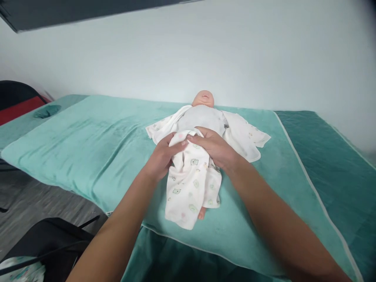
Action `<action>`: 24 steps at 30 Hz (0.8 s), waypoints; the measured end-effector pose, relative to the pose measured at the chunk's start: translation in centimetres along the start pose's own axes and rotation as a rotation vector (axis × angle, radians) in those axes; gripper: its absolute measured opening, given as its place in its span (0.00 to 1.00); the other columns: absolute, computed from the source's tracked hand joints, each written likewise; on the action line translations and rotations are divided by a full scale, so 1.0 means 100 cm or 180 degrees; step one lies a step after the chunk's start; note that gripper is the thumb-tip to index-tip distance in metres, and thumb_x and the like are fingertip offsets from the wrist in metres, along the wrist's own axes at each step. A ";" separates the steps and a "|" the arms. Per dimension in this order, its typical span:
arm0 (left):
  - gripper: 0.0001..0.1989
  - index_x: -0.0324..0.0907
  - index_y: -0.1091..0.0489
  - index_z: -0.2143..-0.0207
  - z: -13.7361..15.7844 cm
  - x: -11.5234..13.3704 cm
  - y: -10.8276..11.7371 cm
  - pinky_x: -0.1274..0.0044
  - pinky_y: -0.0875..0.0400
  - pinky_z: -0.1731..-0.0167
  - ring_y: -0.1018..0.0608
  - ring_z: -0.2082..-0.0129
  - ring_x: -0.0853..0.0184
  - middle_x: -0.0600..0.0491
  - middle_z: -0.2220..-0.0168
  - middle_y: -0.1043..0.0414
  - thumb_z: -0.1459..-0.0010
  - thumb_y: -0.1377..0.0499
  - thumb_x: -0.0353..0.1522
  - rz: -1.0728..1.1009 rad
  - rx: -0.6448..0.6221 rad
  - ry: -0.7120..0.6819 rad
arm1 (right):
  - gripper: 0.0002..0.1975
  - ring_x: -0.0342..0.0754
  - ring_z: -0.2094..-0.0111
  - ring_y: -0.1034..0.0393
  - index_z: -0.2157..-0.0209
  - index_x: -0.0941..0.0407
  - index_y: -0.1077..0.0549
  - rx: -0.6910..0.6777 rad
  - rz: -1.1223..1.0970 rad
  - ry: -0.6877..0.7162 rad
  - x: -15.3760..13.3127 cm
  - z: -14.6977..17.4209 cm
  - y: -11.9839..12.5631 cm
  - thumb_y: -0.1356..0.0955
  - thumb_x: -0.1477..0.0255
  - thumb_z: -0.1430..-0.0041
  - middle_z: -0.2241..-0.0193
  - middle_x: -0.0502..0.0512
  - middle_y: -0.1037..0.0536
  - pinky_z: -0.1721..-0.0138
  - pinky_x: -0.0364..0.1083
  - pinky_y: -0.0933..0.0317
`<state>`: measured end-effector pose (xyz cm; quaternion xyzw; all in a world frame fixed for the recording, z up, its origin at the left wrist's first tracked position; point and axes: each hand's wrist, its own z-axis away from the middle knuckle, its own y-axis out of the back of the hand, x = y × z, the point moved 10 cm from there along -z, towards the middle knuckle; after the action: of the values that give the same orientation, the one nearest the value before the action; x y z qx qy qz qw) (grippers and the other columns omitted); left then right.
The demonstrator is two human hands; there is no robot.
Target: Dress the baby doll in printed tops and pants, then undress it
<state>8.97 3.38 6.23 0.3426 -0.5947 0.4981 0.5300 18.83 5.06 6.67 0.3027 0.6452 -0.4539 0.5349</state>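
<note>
Left hand (161, 156): nearly closed, fingers curled under the cloth and thumb laid on top; pinches the left edge of the gathered upper part of the trousers (190, 182).

Right hand (216, 148): likewise narrow, thumb forward over the cloth, its tip near the left thumb; grips the right side of the same gathered part. Some fingers of both hands are hidden by the cloth.

Trousers: one pair, white, printed with small green animal faces and pink spots; bunched between the hands, both legs hanging toward the near edge of the bed, over the lower body of the doll.

Doll (203, 98): one, on its back, head toward the wall (264, 51), pale torso uncovered in the middle; a foot (201, 213) shows at the hem of the shorter-looking trouser leg.

Jacket (246, 131): one, white, printed, spread open beneath the doll, sleeves out to both sides.

Towel (88, 156): light green, pale edging, creased at left; lies under doll and clothes, over a darker green cover (326, 156) on the bed.

Surroundings: black chair (53, 237) at lower left; grey floor (58, 199); dark panel (88, 15) overhead.
</note>
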 end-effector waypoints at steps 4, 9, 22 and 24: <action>0.15 0.43 0.33 0.64 -0.010 0.001 0.008 0.79 0.32 0.72 0.27 0.74 0.72 0.58 0.72 0.32 0.50 0.34 0.39 0.0264 0.0449 -0.0221 | 0.16 0.49 0.61 0.26 0.61 0.56 0.25 -0.0783 0.0444 -0.0019 -0.007 0.011 -0.019 0.24 0.65 0.51 0.64 0.51 0.22 0.60 0.45 0.33; 0.15 0.42 0.32 0.65 -0.013 0.007 0.002 0.79 0.32 0.70 0.26 0.72 0.70 0.57 0.72 0.29 0.50 0.34 0.40 0.0000 0.0317 -0.0289 | 0.19 0.52 0.57 0.26 0.59 0.55 0.24 -0.0775 0.0602 -0.0154 -0.006 0.015 -0.014 0.23 0.68 0.54 0.60 0.53 0.21 0.55 0.48 0.33; 0.22 0.38 0.25 0.54 -0.007 0.006 -0.016 0.74 0.28 0.61 0.20 0.61 0.61 0.47 0.61 0.21 0.50 0.32 0.38 0.0059 -0.0388 -0.0029 | 0.13 0.44 0.71 0.31 0.65 0.54 0.29 0.0035 -0.0163 0.0183 -0.005 0.007 0.006 0.25 0.66 0.50 0.72 0.46 0.27 0.70 0.41 0.37; 0.23 0.40 0.26 0.52 -0.010 0.005 -0.014 0.73 0.27 0.61 0.20 0.62 0.61 0.48 0.62 0.21 0.48 0.34 0.40 0.0319 -0.0224 -0.0192 | 0.14 0.46 0.67 0.28 0.62 0.55 0.26 -0.0291 0.0122 0.0135 -0.006 0.010 -0.002 0.25 0.65 0.49 0.69 0.49 0.24 0.66 0.43 0.35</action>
<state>10.44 4.06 7.00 0.3085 -0.6439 0.4921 0.4980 19.17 4.12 7.28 0.2998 0.6705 -0.4071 0.5430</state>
